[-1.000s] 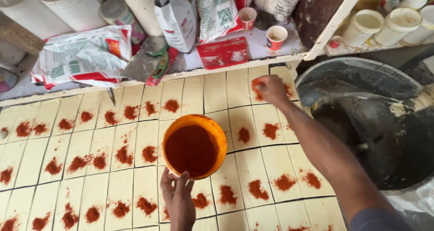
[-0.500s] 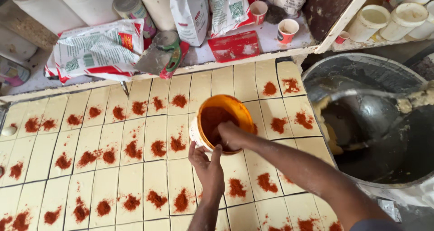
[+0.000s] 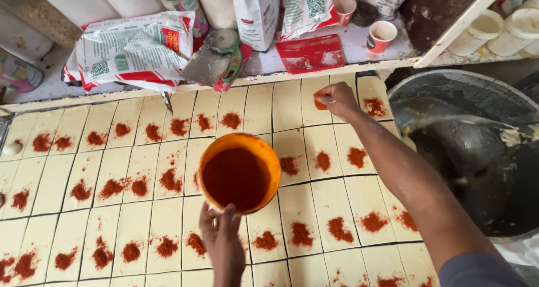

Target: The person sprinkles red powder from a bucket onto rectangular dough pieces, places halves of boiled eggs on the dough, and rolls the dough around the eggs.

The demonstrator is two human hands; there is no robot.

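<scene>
My left hand [image 3: 221,239] grips the near rim of an orange bowl [image 3: 238,173] full of dark red filling, holding it over the dough. My right hand [image 3: 336,99] reaches to the far row and presses a pinch of red filling onto a dough square [image 3: 317,100] there. A sheet of pale dough cut into squares [image 3: 53,180] covers the worktop, and most squares carry a red dollop [image 3: 339,229].
A shelf behind the dough holds printed bags [image 3: 132,48], a metal scraper with a green handle [image 3: 216,60], a red scraper [image 3: 311,52], paper cups [image 3: 380,35] and tubs. A large metal mixing bowl [image 3: 471,152] stands at the right. White buckets [image 3: 519,29] sit beyond it.
My right hand left the orange bowl and moved up to the far row with a pinch of filling. The left hand kept holding the bowl.
</scene>
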